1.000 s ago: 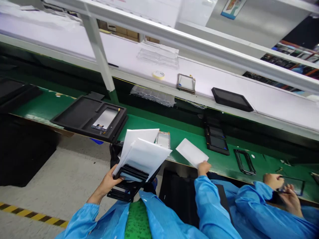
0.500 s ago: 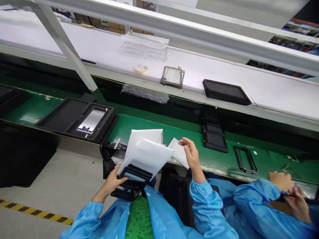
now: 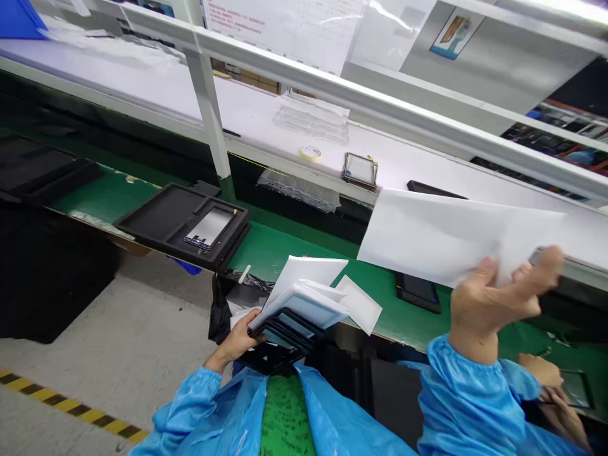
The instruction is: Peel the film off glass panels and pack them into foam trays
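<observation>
My left hand (image 3: 240,342) is closed around the left edge of a stack of thin black rectangular frames (image 3: 295,330), held tilted above my lap. White sheets (image 3: 308,282) stick up from between these frames. Raised to the right, my right hand (image 3: 498,297) is closed on the lower edge of a large white sheet (image 3: 437,234), its fingers partly blurred. That sheet hangs in the air over the bench and hides part of it. A smaller white sheet (image 3: 360,305) lies at the bench's front edge, beside the stack.
On the green bench (image 3: 270,244), a black foam tray (image 3: 156,212) holds a screen panel (image 3: 210,228). A tape roll (image 3: 310,152) and stacked frames (image 3: 361,170) rest on the white shelf. A metal post (image 3: 208,107) rises at left. A co-worker's hands (image 3: 541,370) are at lower right.
My right hand has risen up and to the right from beside the stack, and a large white sheet is now in it. My left hand still grips the frames. The view has shifted.
</observation>
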`<move>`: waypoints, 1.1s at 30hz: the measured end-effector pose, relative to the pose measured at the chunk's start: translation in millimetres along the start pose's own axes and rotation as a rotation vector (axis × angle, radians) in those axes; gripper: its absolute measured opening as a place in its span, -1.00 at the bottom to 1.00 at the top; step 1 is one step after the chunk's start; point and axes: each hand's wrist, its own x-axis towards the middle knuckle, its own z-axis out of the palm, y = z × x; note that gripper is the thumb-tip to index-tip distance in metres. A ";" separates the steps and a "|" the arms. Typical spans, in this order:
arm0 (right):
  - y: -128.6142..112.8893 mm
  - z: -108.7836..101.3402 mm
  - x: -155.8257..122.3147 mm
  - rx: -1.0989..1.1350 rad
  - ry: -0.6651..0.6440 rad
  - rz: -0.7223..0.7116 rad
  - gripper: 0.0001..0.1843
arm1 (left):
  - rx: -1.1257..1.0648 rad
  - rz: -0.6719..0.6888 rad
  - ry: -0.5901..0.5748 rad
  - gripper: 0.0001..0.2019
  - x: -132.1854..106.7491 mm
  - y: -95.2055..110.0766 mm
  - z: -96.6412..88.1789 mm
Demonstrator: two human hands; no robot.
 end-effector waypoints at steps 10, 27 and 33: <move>-137.3 13.2 -19.9 0.935 -1.445 -0.361 -0.41 | -0.041 -0.018 -0.061 -0.44 1.8 -0.6 -28.3; -169.3 9.9 -8.9 0.517 -0.501 -0.265 -0.69 | -0.156 -0.020 -0.155 -0.36 -3.0 -4.5 -53.4; -101.1 -2.0 -23.7 0.089 -0.375 0.110 -0.50 | -0.256 -0.199 0.171 -0.51 -39.5 -32.4 -112.3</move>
